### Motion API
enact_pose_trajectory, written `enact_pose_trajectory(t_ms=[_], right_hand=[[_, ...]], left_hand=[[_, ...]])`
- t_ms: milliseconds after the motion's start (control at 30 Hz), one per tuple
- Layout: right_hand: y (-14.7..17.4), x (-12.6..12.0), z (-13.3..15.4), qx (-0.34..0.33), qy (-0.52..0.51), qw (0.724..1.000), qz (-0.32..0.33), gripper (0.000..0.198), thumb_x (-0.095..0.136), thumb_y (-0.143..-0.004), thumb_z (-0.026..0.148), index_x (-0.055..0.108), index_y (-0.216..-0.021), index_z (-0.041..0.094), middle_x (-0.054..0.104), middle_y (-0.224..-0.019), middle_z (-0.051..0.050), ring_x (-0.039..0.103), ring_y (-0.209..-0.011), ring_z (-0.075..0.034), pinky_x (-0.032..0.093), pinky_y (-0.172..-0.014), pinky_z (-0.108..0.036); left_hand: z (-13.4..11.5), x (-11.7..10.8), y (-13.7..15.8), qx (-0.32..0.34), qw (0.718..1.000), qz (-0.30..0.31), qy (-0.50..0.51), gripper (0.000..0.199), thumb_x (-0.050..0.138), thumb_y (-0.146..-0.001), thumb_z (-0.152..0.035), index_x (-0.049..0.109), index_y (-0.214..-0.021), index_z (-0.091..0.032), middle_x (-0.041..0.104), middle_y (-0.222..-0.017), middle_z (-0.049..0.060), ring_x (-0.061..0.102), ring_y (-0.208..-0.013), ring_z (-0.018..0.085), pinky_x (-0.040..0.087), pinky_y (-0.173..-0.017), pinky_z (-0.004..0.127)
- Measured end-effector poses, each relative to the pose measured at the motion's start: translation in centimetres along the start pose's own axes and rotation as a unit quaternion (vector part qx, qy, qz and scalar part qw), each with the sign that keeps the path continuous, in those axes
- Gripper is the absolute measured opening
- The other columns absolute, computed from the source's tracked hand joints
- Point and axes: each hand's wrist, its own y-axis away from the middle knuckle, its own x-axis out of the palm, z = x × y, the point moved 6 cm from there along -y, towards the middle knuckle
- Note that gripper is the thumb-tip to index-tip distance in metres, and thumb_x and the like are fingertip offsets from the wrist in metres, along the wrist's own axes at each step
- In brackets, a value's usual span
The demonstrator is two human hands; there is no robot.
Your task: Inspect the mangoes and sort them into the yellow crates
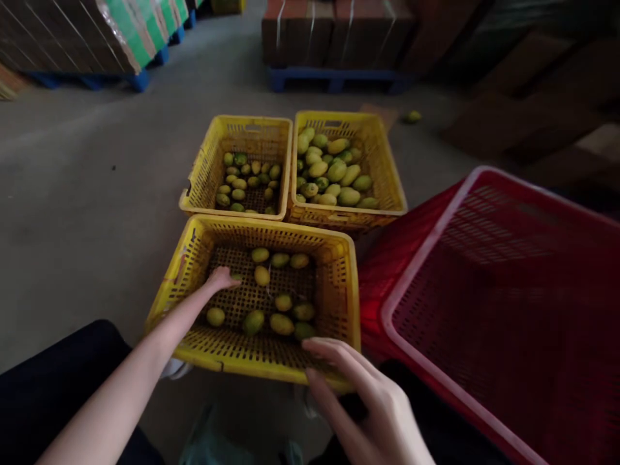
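Observation:
My left hand (223, 278) reaches down into the near yellow crate (325, 234), its fingers closed round a small green mango (236, 278) that is mostly hidden. Several loose yellow-green mangoes (281, 324) lie scattered on the crate's slotted floor. Closer to me, my right hand (363, 394) hovers by the crate's front right corner, fingers apart and holding nothing. Its fingertips appear close to a green mango (304, 331); whether they touch it I cannot tell.
Behind stand a yellow crate (285, 129) with small mangoes and another (387, 161) fuller of larger ones. A big red crate (426, 258) sits on the right. One fruit (412, 117) lies on the floor. Boxes on blue pallets (334, 81) stand farther back.

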Motion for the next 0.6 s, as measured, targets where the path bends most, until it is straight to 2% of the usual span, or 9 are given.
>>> enact_pose_trajectory(t_ms=[100, 167, 233, 300, 333, 400, 467, 533, 600], right_hand=[[-0.9, 1.4, -1.2, 0.071, -0.132, 0.989, -0.008, 0.025, 0.065, -0.087, 0.043, 0.075, -0.102, 0.025, 0.077, -0.104, -0.007, 0.073, -0.099, -0.025, 0.060, -0.086, -0.035], [-1.3, 1.5, -2.9, 0.129, -0.212, 0.963, -0.101, 0.038, 0.075, -0.076, 0.048, 0.072, -0.106, 0.026, 0.074, -0.118, -0.007, 0.066, -0.118, -0.029, 0.056, -0.095, -0.040], [-1.5, 1.9, -4.4, 0.175, -0.293, 0.926, -0.162, 0.051, 0.081, -0.068, 0.048, 0.068, -0.115, 0.031, 0.065, -0.135, -0.004, 0.058, -0.130, -0.028, 0.054, -0.099, -0.040], [-1.7, 3.1, -5.0, 0.206, -0.386, 0.887, -0.148, 0.055, 0.083, -0.065, 0.048, 0.067, -0.116, 0.032, 0.065, -0.135, -0.003, 0.063, -0.121, -0.027, 0.058, -0.088, -0.038], [-1.8, 3.7, -5.1, 0.221, -0.424, 0.869, -0.127, 0.053, 0.083, -0.064, 0.047, 0.068, -0.112, 0.030, 0.069, -0.128, -0.003, 0.068, -0.110, -0.026, 0.060, -0.079, -0.036], [-1.7, 4.6, -5.0, 0.256, -0.468, 0.840, -0.099, 0.043, 0.084, -0.062, 0.041, 0.070, -0.099, 0.024, 0.075, -0.102, -0.003, 0.071, -0.083, -0.022, 0.059, -0.060, -0.031], [-1.4, 4.9, -5.1, 0.309, -0.488, 0.810, -0.098, 0.029, 0.083, -0.063, 0.031, 0.068, -0.085, 0.021, 0.074, -0.080, -0.001, 0.068, -0.063, -0.018, 0.053, -0.048, -0.027], [-1.0, 4.9, -5.3, 0.360, -0.515, 0.770, -0.110, 0.018, 0.079, -0.068, 0.024, 0.065, -0.078, 0.020, 0.071, -0.069, 0.000, 0.067, -0.056, -0.017, 0.050, -0.044, -0.024], [-0.7, 4.5, -5.3, 0.381, -0.547, 0.734, -0.127, 0.012, 0.075, -0.073, 0.021, 0.063, -0.076, 0.020, 0.070, -0.066, 0.000, 0.067, -0.056, -0.016, 0.051, -0.045, -0.024]], left_hand=[[-4.5, -0.6, 4.3, 0.084, 0.987, 0.018, 0.139, 0.047, 0.057, -0.086, -0.057, 0.072, -0.076, -0.013, 0.067, -0.066, 0.006, 0.068, -0.072, 0.024, 0.048, -0.063, 0.028], [-8.1, -2.3, 7.7, 0.162, 0.939, 0.047, 0.299, 0.056, 0.055, -0.084, -0.066, 0.072, -0.076, -0.013, 0.062, -0.060, 0.003, 0.061, -0.058, 0.018, 0.044, -0.054, 0.026], [-11.4, -4.7, 11.5, 0.224, 0.901, 0.074, 0.365, 0.065, 0.051, -0.081, -0.075, 0.072, -0.079, -0.014, 0.062, -0.060, 0.003, 0.056, -0.052, 0.015, 0.042, -0.050, 0.025], [-14.0, -7.0, 15.0, 0.287, 0.872, 0.106, 0.381, 0.067, 0.053, -0.080, -0.077, 0.073, -0.081, -0.013, 0.065, -0.062, 0.005, 0.057, -0.053, 0.015, 0.041, -0.050, 0.024], [-14.8, -8.0, 16.3, 0.302, 0.867, 0.108, 0.382, 0.067, 0.053, -0.080, -0.076, 0.074, -0.084, -0.013, 0.068, -0.065, 0.006, 0.060, -0.055, 0.015, 0.041, -0.050, 0.024], [-14.7, -9.4, 17.4, 0.300, 0.863, 0.068, 0.400, 0.067, 0.048, -0.084, -0.074, 0.075, -0.092, -0.013, 0.073, -0.078, 0.008, 0.063, -0.059, 0.016, 0.043, -0.053, 0.024], [-13.0, -9.2, 16.7, 0.269, 0.871, 0.013, 0.410, 0.064, 0.043, -0.088, -0.068, 0.074, -0.100, -0.014, 0.074, -0.095, 0.010, 0.065, -0.062, 0.015, 0.046, -0.057, 0.025], [-10.2, -7.1, 15.0, 0.233, 0.903, -0.018, 0.361, 0.057, 0.040, -0.090, -0.061, 0.073, -0.101, -0.015, 0.074, -0.104, 0.010, 0.066, -0.066, 0.016, 0.047, -0.061, 0.025], [-7.1, -3.7, 13.0, 0.198, 0.955, -0.012, 0.221, 0.050, 0.040, -0.091, -0.054, 0.073, -0.093, -0.016, 0.075, -0.095, 0.010, 0.067, -0.070, 0.019, 0.047, -0.064, 0.027]])
